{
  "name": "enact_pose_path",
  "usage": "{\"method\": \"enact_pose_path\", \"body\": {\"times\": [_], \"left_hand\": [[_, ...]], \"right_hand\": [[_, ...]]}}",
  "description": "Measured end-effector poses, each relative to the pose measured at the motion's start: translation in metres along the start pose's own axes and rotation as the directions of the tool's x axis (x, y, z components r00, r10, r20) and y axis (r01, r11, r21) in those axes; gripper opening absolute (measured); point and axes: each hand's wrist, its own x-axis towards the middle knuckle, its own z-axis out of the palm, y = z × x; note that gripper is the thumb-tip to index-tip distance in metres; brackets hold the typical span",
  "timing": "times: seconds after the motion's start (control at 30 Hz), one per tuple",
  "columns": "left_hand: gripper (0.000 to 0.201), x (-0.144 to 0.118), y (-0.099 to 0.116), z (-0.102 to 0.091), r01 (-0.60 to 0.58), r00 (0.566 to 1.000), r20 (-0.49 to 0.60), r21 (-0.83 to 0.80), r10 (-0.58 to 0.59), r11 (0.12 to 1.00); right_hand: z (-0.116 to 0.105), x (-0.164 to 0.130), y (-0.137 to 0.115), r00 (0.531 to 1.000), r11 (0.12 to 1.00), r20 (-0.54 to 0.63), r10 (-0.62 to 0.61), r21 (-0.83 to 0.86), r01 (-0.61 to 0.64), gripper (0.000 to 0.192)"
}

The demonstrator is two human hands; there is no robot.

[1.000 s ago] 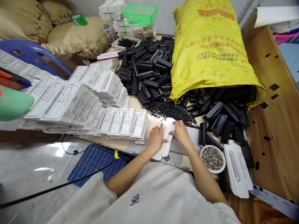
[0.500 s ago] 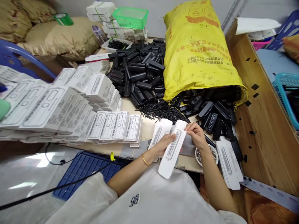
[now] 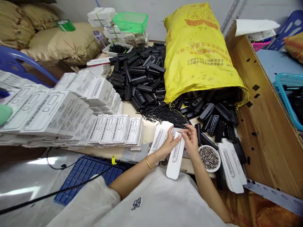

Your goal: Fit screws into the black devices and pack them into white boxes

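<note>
A: A cluttered packing bench is filling the view: a pale wooden tabletop (image 3: 146, 130) is running under everything, with tan sacks (image 3: 59, 44) piled behind it and a plywood side wall (image 3: 265, 104) closing the right.

B: And what are the hands doing?

A: Both are meeting over the table's near edge on a flat white die-cut cardboard sleeve with a long printed window (image 3: 176, 154). The left hand (image 3: 168, 143) is pinching it from the left, fingers closed on its upper edge; the right hand (image 3: 190, 140) is gripping the top end from the other side. The sleeve is hanging tilted, lower end toward the person's lap, probably so the flap end is facing up where the fingers can work it.

B: What is lying around them?

A: Just beside the left hand a second flat white sleeve (image 3: 159, 137) is resting on the table. A small white bowl of metal screws (image 3: 208, 157) is sitting right of the right hand, within easy reach. Black plastic oblong housings (image 3: 142, 78) are spilling from a big yellow woven sack (image 3: 199, 53), thin black pins (image 3: 165, 113) are lying heaped before it, and rows of finished white boxes (image 3: 71, 107) are stacking up to the left.
</note>
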Motion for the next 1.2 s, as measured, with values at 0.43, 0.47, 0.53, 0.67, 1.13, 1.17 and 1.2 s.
{"method": "enact_pose_path", "body": {"times": [0.43, 0.47, 0.53, 0.67, 1.13, 1.17, 1.2], "left_hand": [[0.086, 0.014, 0.007, -0.008, -0.051, 0.992, -0.101, 0.226, 0.075, 0.973], [0.078, 0.015, 0.008, -0.009, -0.074, 0.988, -0.119, 0.188, 0.097, 0.979], [0.070, 0.014, 0.010, -0.008, -0.158, 0.985, -0.045, 0.178, 0.169, 0.971], [0.083, 0.003, 0.015, 0.001, -0.485, 0.872, 0.288, 0.388, 0.396, 0.784], [0.045, 0.002, 0.061, -0.013, 0.121, 0.956, -0.122, 0.992, 0.267, 0.021], [0.045, 0.002, 0.060, -0.013, 0.077, 0.963, -0.068, 0.997, 0.262, -0.025], [0.045, 0.002, 0.059, -0.012, 0.002, 0.969, 0.012, 0.998, 0.247, -0.056]], "right_hand": [[-0.002, -0.004, 0.008, 0.996, 0.996, -0.040, 0.082, -0.023, -0.083, 0.032], [-0.004, -0.004, 0.009, 0.993, 0.996, -0.072, 0.089, -0.015, -0.090, 0.032], [-0.008, 0.001, 0.011, 0.971, 0.993, -0.212, 0.113, 0.046, -0.106, 0.035], [-0.020, 0.008, 0.008, 0.922, 0.995, -0.381, 0.064, -0.050, -0.089, 0.036], [-0.099, 0.005, -0.006, 0.989, 0.895, -0.143, 0.039, -0.435, -0.098, 0.044], [-0.099, 0.006, -0.015, 0.997, 0.908, -0.040, 0.064, -0.412, -0.074, 0.042], [-0.096, 0.007, -0.024, 0.993, 0.904, 0.082, 0.082, -0.425, -0.039, 0.038]]}}
